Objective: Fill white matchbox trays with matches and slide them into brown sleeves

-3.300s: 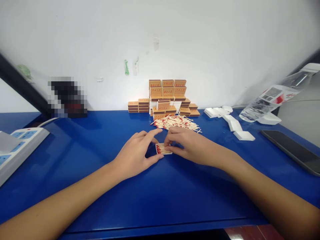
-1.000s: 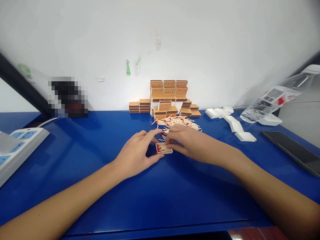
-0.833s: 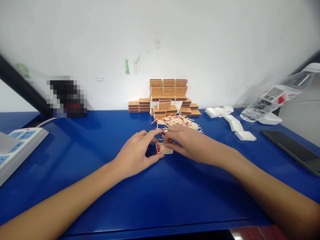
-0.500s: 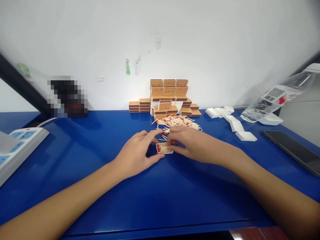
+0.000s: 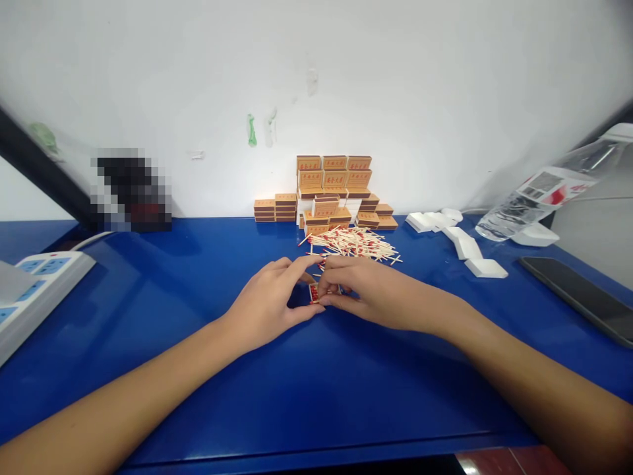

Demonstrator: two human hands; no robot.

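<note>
A small open matchbox tray point(image 5: 314, 293) with red-tipped matches lies on the blue table point(image 5: 316, 396), mostly hidden by my fingers. My left hand point(image 5: 270, 303) curls around the tray's left end, thumb and forefinger holding it. My right hand point(image 5: 368, 290) covers the tray from the right, fingers pinched together over the matches in it. Just behind my hands lies a loose pile of matches point(image 5: 353, 243).
Stacked brown matchboxes point(image 5: 332, 191) stand against the white wall. White inner trays point(image 5: 462, 244) lie at the right, with a plastic water bottle point(image 5: 539, 194) and a dark phone point(image 5: 578, 298) beyond. A white power strip point(image 5: 30, 290) sits at the left edge.
My right hand has slid left over the tray, covering most of it. My left hand has stayed in place on the tray's left end.
</note>
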